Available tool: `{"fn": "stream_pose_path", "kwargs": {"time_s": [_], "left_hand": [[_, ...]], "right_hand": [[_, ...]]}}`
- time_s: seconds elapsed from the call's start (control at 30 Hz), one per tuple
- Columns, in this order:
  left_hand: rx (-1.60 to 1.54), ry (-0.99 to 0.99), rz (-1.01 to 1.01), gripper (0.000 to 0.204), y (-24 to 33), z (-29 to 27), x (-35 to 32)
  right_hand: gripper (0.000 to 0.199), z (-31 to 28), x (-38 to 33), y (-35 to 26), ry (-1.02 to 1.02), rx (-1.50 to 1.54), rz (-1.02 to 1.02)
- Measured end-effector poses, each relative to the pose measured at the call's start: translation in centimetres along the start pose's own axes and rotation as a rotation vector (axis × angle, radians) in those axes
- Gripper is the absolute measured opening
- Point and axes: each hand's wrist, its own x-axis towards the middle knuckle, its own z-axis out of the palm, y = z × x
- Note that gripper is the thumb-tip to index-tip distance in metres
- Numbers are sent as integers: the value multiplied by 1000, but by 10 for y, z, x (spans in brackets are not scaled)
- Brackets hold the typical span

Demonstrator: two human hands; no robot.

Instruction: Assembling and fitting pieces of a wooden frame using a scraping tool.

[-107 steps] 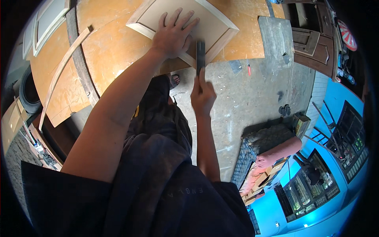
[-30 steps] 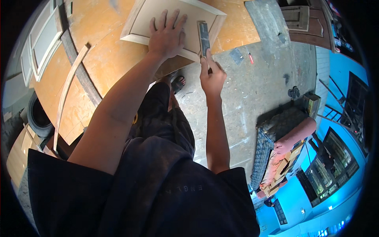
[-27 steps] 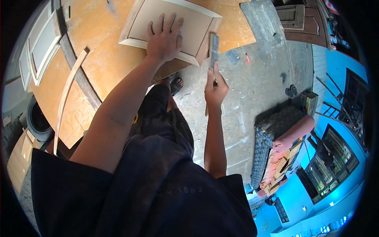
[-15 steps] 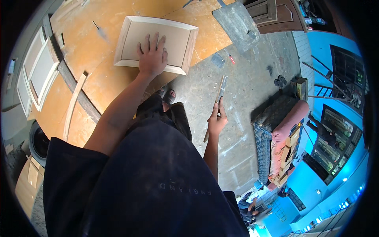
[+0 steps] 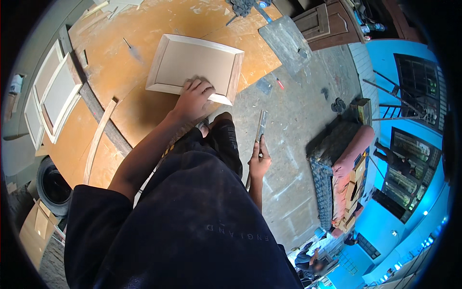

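Observation:
A pale framed wooden cabinet-door panel (image 5: 192, 67) lies flat on an orange plywood tabletop (image 5: 144, 29). My left hand (image 5: 193, 98) rests on the panel's near edge, fingers spread over the frame close to its near right corner. My right hand (image 5: 260, 161) hangs down at my side over the concrete floor, away from the table. It grips a long flat metal file (image 5: 261, 127) that points up and away from me. My dark shirt and trousers fill the lower middle of the view.
More pale framed panels (image 5: 55, 91) and a curved wood strip (image 5: 98, 139) lie at the table's left. A grey sheet (image 5: 284, 41) leans at the table's far right edge. A tyre (image 5: 53, 188) sits at lower left, stacked material (image 5: 337, 168) on the concrete floor at right.
My right hand has come off the panel's right edge and dropped to my side with the file. My left hand has slid to the panel's near edge. My head has risen, widening the view.

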Motion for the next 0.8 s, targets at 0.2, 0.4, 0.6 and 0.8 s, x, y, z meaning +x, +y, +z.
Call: {"fn": "stream_pose_path", "kwargs": {"time_s": [0.2,0.4,0.6,0.8], "left_hand": [[-190,126,62,31,28,-71,4],[-495,185,-84,31,64,-111,2],[-601,244,-101,35,74,-120,-6],[-665,223,-191,37,74,-124,-16]], "right_hand": [[38,-9,23,-24,-63,-7,121],[38,-11,29,-46,-67,31,74],[37,-10,12,-18,-122,-21,71],[37,-14,-4,-29,-176,-60,184]]}}
